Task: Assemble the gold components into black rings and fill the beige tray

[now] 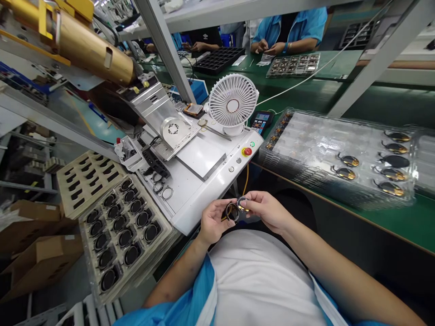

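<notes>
Close to my body, my left hand grips a dark round watch case, holding it by the rim with its open side facing up and right. My right hand pinches a small round watch display part with shiny gold on it. The two parts are side by side at the fingertips; whether they touch is hard to tell. Beyond my hands stands a white bench machine with a metal fixture. Left of it, a tray carries several dark round watch parts.
A stack of clear plastic trays at the right holds several round display parts. A white fan and red emergency button are on the machine. A gold cylinder overhangs the left. Across the bench, a co-worker in blue handles something small.
</notes>
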`<state>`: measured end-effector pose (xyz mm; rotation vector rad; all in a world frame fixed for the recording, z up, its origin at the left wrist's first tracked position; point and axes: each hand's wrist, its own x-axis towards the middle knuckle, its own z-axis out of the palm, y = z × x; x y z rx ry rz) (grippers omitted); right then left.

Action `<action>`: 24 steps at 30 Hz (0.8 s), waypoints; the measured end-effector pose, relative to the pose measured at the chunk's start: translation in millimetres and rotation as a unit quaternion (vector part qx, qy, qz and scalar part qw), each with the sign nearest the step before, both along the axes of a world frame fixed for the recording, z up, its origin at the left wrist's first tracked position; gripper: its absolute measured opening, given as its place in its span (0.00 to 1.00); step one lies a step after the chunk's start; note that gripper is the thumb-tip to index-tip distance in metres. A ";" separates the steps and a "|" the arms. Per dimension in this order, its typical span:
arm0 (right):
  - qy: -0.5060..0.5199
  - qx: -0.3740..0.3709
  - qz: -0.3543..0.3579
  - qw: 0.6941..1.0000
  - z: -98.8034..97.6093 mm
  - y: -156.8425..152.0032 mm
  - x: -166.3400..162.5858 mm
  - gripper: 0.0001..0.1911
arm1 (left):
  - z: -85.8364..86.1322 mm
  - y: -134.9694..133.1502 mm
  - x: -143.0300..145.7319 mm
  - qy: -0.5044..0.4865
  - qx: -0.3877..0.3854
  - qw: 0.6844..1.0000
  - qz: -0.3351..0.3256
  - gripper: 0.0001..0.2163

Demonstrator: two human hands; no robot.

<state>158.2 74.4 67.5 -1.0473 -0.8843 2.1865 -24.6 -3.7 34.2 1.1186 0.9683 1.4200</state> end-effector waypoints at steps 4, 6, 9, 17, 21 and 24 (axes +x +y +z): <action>0.008 -0.026 0.006 1.000 11.8 -12.8 -9.9 0.24 | -2.6 0.5 4.5 -0.062 -0.002 0.998 0.021 0.24; 0.009 -0.011 -0.021 1.000 17.2 -19.1 -15.6 0.24 | -3.6 -1.1 6.4 -0.068 0.001 0.998 0.017 0.25; -0.007 0.041 -0.048 0.998 22.3 -25.3 -21.6 0.23 | -5.0 -3.8 7.2 -0.067 0.013 0.997 0.022 0.25; -0.053 0.110 -0.039 0.992 26.4 -28.2 -26.0 0.17 | -8.4 -5.6 5.2 -0.051 0.034 0.997 0.045 0.26; -0.036 0.095 -0.044 0.994 29.1 -27.0 -27.7 0.18 | -10.5 -6.6 3.6 -0.046 0.001 0.997 0.063 0.26; -0.022 0.083 -0.042 0.995 29.4 -26.8 -28.3 0.18 | -12.1 -7.5 2.5 -0.038 -0.006 0.997 0.066 0.27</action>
